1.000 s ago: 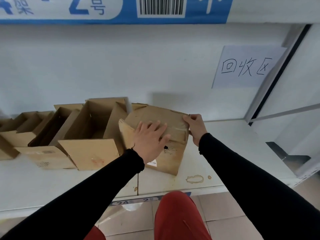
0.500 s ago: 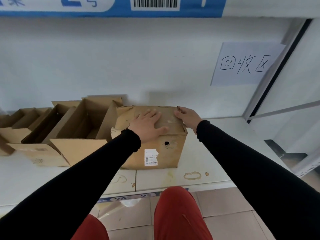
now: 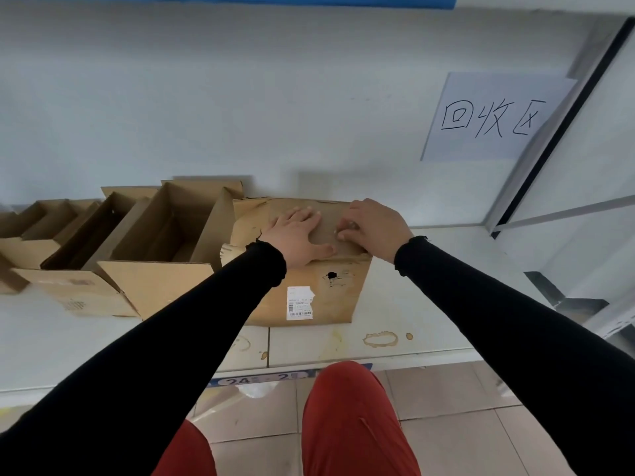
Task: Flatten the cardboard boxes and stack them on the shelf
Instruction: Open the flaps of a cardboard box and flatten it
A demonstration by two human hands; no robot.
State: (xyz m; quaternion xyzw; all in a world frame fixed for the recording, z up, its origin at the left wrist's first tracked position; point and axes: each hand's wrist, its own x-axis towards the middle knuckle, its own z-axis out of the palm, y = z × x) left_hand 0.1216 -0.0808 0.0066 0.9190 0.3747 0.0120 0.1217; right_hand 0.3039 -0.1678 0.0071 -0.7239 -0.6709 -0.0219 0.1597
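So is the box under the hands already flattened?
No, the box stands full height on the shelf, with both the left hand and right hand on top.

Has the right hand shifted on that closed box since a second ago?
Yes. The right hand has come off the box's right corner, inward toward the left hand.

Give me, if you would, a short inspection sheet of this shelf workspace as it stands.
Surface: white shelf, with brown ring stains near the front edge.
Job's things: closed cardboard box with a shipping label; open boxes in a row to its left.
Clutter: nothing seen.
Grippers: left hand flat on the box top; right hand, fingers curled, on the top.
Cables: nothing seen.
Surroundings: handwritten paper sign on the wall; tiled floor.
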